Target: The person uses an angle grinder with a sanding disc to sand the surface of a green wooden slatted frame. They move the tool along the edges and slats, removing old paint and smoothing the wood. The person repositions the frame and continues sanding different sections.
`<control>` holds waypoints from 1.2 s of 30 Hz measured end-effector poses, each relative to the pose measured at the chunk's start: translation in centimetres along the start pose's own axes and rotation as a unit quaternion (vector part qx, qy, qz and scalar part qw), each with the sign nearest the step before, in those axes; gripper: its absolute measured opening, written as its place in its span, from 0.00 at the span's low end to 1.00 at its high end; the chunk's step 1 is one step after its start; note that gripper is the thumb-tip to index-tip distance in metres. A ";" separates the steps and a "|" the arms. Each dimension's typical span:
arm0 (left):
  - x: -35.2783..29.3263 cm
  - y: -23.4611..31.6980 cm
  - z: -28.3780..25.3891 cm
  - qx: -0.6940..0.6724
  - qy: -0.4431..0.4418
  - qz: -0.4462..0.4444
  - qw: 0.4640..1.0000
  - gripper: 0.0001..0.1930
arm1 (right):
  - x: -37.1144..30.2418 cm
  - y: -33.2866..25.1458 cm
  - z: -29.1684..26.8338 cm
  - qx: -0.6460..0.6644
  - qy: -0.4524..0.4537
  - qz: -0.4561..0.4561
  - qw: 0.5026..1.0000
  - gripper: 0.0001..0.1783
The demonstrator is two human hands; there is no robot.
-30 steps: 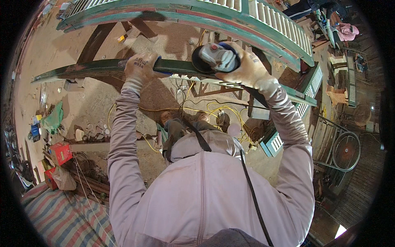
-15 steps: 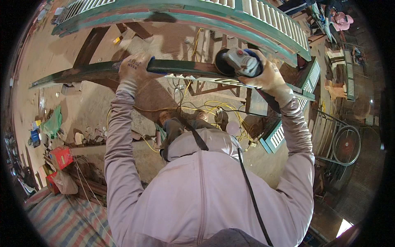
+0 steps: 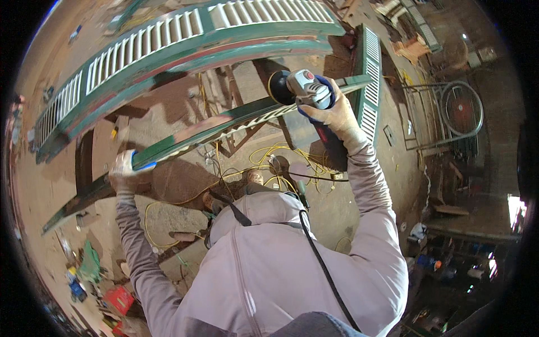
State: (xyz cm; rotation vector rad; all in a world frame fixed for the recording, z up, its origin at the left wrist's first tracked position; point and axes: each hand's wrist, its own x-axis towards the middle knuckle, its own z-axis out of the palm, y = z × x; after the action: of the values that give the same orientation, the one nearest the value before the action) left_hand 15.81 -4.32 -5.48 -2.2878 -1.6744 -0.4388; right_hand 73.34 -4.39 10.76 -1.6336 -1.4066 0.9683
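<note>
My left hand point(image 3: 124, 171), in a pale glove with blue, is wrapped round the edge of a long green louvred shutter point(image 3: 224, 119). The shutter stands on edge and slants up to the right, with reddish bare patches along its rail. In my gloved right hand point(image 3: 336, 115) is a grey-and-black angle grinder point(image 3: 312, 92), gripped by its body. Its round black pad point(image 3: 281, 87) faces left, close by the shutter's rail; I cannot tell whether they touch.
Beyond lies another long green shutter with white slats point(image 3: 163, 53). A further shutter point(image 3: 370, 84) stands at right. Yellow cables point(image 3: 275, 154) coil on the floor near my feet. A metal frame with a wheel point(image 3: 461, 109) stands far right; a red box point(image 3: 119, 299) sits lower left.
The view has swung, so the held shutter now slants. My left hand sits further toward the shutter's left end. The grinder stays in my right hand, its pad turned more into view.
</note>
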 end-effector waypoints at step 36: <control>9.0 18.3 2.8 0.000 -0.059 -0.004 0.998 0.24 | 11.4 17.0 -28.4 -0.142 0.159 0.051 0.976 0.50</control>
State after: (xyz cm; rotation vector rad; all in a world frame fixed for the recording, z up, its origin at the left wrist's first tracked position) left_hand 36.07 -0.79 -5.25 -2.3510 -1.7380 -0.3104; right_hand 107.33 3.17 6.68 -1.9874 -1.2920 0.5434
